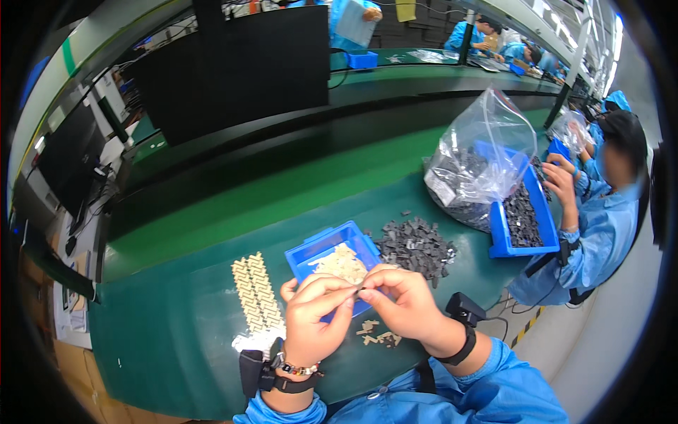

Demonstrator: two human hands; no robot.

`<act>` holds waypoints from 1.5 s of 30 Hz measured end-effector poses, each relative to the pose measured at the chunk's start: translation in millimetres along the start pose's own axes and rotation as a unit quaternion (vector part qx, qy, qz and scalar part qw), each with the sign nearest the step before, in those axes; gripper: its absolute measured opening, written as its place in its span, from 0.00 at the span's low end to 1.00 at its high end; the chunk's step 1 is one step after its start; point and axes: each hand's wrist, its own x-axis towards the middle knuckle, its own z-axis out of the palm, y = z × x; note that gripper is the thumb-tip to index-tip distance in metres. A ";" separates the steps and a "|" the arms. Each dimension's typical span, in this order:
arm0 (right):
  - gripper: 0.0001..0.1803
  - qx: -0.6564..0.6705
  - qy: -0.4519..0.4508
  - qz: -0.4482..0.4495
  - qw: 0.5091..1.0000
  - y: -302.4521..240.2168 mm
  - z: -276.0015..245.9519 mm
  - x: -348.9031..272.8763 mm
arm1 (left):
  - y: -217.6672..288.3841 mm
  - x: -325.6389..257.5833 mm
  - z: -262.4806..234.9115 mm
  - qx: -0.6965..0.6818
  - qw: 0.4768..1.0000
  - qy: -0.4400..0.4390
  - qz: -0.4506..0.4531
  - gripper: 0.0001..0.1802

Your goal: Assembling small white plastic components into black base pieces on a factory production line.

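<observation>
Nearest: the person's bright blue fabric sleeves (pixel 505 381), a black strapped device (pixel 466 311) on the right wrist. Left hand (pixel 318 314) and right hand (pixel 404 304) meet fingertip to fingertip; both grips closed, thumbs and forefingers pinching a small dark piece (pixel 359 289) over the near side of a blue rectangular plastic tray (pixel 319 246). Piece mostly covered by the fingers — its shape cannot be told.

Below the right hand, a few loose cream-and-dark bits (pixel 381 338) lie on the dark green tabletop (pixel 169 318). The tray contains a heap of small cream strips (pixel 342 263). Left of it: two columns of cream angled pieces (pixel 256 291). Right of it: a loose pile of dark grey chips (pixel 417 244).

Farther right, a clear plastic bag (pixel 487 166) of dark pieces leans on a long blue bin (pixel 503 237) — also holding dark chips — beside a co-worker in blue (pixel 604 233). Beyond: a green belt-like strip (pixel 282 173), then a large black panel (pixel 233 74).
</observation>
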 end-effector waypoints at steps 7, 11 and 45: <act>0.02 -0.058 0.163 -0.048 0.984 12.2 -45.6 -21.3 | -1.7 -1.4 -1.5 0.082 0.994 0.061 -0.029 0.09; 0.20 -0.349 0.223 -0.076 0.907 24.2 -109.8 -26.0 | 3.1 0.4 2.0 0.089 0.994 0.064 -0.030 0.08; 0.07 0.056 0.025 -0.083 0.995 -13.8 -2.2 -6.3 | 2.4 0.9 -1.7 -0.042 0.989 0.048 0.136 0.10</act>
